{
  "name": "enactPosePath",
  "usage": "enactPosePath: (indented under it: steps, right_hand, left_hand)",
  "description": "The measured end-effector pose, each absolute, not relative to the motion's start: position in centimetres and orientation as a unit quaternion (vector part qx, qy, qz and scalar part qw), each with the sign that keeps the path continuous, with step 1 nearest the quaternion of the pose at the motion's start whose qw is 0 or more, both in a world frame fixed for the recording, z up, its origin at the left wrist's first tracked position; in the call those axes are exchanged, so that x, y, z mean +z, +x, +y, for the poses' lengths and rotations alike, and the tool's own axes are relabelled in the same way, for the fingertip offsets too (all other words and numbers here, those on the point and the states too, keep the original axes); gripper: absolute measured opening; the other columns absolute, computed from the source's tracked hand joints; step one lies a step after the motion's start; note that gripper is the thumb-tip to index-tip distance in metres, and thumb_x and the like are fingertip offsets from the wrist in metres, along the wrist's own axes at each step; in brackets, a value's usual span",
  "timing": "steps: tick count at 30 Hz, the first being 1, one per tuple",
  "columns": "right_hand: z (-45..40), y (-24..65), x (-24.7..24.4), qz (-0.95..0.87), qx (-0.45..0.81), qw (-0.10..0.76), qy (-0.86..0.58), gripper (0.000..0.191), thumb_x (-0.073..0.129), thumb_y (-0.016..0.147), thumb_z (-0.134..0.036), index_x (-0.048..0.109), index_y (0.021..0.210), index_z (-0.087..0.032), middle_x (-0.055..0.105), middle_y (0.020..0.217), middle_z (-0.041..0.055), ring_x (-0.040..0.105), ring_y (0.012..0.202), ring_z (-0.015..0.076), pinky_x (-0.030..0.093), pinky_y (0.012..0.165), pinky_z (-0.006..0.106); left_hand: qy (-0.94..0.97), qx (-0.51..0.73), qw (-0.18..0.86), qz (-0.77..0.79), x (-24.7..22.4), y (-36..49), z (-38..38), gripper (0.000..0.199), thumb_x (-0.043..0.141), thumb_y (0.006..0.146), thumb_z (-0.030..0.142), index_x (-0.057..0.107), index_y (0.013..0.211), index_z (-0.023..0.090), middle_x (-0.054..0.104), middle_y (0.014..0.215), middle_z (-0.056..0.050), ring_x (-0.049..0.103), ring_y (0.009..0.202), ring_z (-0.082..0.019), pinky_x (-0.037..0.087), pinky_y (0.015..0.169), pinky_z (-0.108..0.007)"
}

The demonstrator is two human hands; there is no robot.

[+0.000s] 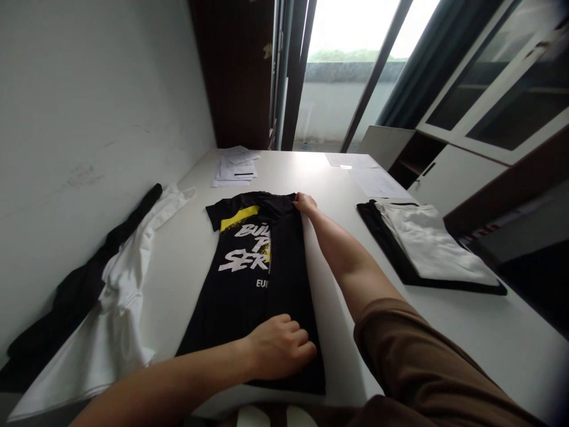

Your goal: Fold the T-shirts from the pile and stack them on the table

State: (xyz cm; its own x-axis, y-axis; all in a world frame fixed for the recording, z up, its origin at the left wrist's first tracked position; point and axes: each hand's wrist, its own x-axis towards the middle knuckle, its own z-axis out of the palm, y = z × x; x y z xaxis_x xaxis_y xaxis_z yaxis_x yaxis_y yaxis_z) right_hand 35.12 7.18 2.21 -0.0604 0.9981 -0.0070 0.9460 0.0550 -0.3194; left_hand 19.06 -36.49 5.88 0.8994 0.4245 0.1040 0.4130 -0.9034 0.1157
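Observation:
A black T-shirt (288,255) with white lettering and a yellow patch lies on the white table in front of me. Its right side is folded inward over part of the print, while the short sleeve on the left lies spread out. At the far right corner of the shirt, by the shoulder, my right hand (306,203) pinches the fabric. My left hand (284,347) is closed on the shirt's near right part, close to the hem. Its fingertips are mostly hidden beneath the curled fingers.
White garments (133,279) and a dark garment (102,255) lie loosely along the wall at left. On the right, a folded white garment (431,240) rests on folded black cloth (391,255). Papers (235,166) lie on the far part of the table (288,169), with more sheets (377,181) at far right.

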Motion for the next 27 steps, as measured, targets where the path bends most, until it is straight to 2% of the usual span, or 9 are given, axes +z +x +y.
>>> enactPosePath:
  steps: [4, 10, 15, 17, 19, 22, 25, 27]
  right_hand:
    - [7.2, 34.8, 2.6, -0.735, 0.094, 0.102, -0.664, 0.025, 0.059, 0.098, -0.031, 0.071, 0.119, -0.023, 0.071, 0.123, 0.0131, 0.066, 0.11, 0.0276, 0.051, 0.088, 0.035]
    - [6.3, 34.0, 3.0, -0.741, 0.004, 0.22, -0.634, 0.031, 0.042, 0.104, -0.024, 0.065, 0.124, -0.017, 0.068, 0.124, 0.0168, 0.059, 0.117, 0.0291, 0.047, 0.096, 0.038]
    - [5.9, 34.0, 2.8, -0.726, 0.063, 0.184, -0.659, 0.033, 0.045, 0.104, -0.033, 0.069, 0.118, -0.017, 0.067, 0.124, 0.0166, 0.059, 0.116, 0.0297, 0.047, 0.096, 0.038]
    - [5.1, 33.8, 2.6, -0.73, 0.039, 0.2, -0.652, 0.035, 0.046, 0.104, -0.037, 0.07, 0.12, -0.018, 0.063, 0.129, 0.0174, 0.055, 0.122, 0.0316, 0.046, 0.1, 0.041]
    - [4.1, 33.3, 2.3, -0.745, 0.0, 0.226, -0.628, 0.035, 0.046, 0.103, -0.037, 0.069, 0.124, -0.018, 0.059, 0.136, 0.0177, 0.05, 0.128, 0.033, 0.043, 0.104, 0.044]
    - [2.3, 32.0, 1.7, -0.796, 0.013, 0.208, -0.568, 0.035, 0.046, 0.103, -0.036, 0.069, 0.124, -0.02, 0.06, 0.134, 0.0156, 0.051, 0.126, 0.0319, 0.042, 0.107, 0.044]
    - [1.1, 30.8, 1.3, -0.83, 0.055, 0.169, -0.529, 0.033, 0.052, 0.1, -0.037, 0.068, 0.126, -0.023, 0.061, 0.135, 0.0125, 0.051, 0.127, 0.0315, 0.041, 0.11, 0.044]
    - [0.6, 29.9, 1.2, -0.823, 0.067, 0.159, -0.541, 0.037, 0.053, 0.1, -0.038, 0.064, 0.132, -0.024, 0.06, 0.14, 0.0127, 0.049, 0.133, 0.033, 0.037, 0.114, 0.048]
  left_hand:
    - [0.979, 0.088, 0.011, 0.185, 5.6, 19.4, -36.6, 0.017, 0.051, 0.103, 0.032, 0.059, 0.096, 0.018, 0.066, 0.084, -0.005, 0.06, 0.071, -0.019, 0.04, 0.062, -0.036]
    - [0.978, 0.094, 0.021, 0.187, 5.3, 19.4, -36.6, 0.025, 0.053, 0.103, 0.043, 0.058, 0.1, 0.018, 0.064, 0.086, -0.004, 0.059, 0.071, -0.019, 0.039, 0.06, -0.036]
    - [0.977, 0.093, 0.016, 0.192, 5.7, 19.5, -36.5, 0.024, 0.046, 0.105, 0.038, 0.059, 0.103, 0.017, 0.065, 0.094, -0.007, 0.059, 0.079, -0.021, 0.042, 0.065, -0.036]
    - [0.976, 0.098, 0.021, 0.191, 6.1, 19.3, -36.4, 0.027, 0.047, 0.105, 0.038, 0.061, 0.112, 0.016, 0.066, 0.105, -0.01, 0.062, 0.091, -0.023, 0.046, 0.075, -0.038]
    - [0.975, 0.107, 0.031, 0.19, 6.4, 19.1, -36.4, 0.035, 0.049, 0.104, 0.042, 0.059, 0.125, 0.016, 0.064, 0.125, -0.014, 0.059, 0.114, -0.028, 0.047, 0.094, -0.043]
    - [0.972, 0.108, 0.059, 0.199, 6.6, 18.8, -36.4, 0.047, 0.048, 0.104, 0.046, 0.053, 0.142, 0.019, 0.05, 0.152, -0.015, 0.041, 0.143, -0.033, 0.034, 0.117, -0.054]
    - [0.967, 0.095, 0.101, 0.213, 6.6, 18.7, -36.6, 0.052, 0.046, 0.104, 0.048, 0.048, 0.149, 0.021, 0.043, 0.16, -0.014, 0.033, 0.151, -0.033, 0.027, 0.122, -0.057]
    - [0.963, 0.091, 0.125, 0.223, 6.7, 18.7, -36.7, 0.054, 0.046, 0.105, 0.048, 0.047, 0.152, 0.022, 0.041, 0.162, -0.014, 0.031, 0.153, -0.033, 0.026, 0.123, -0.058]
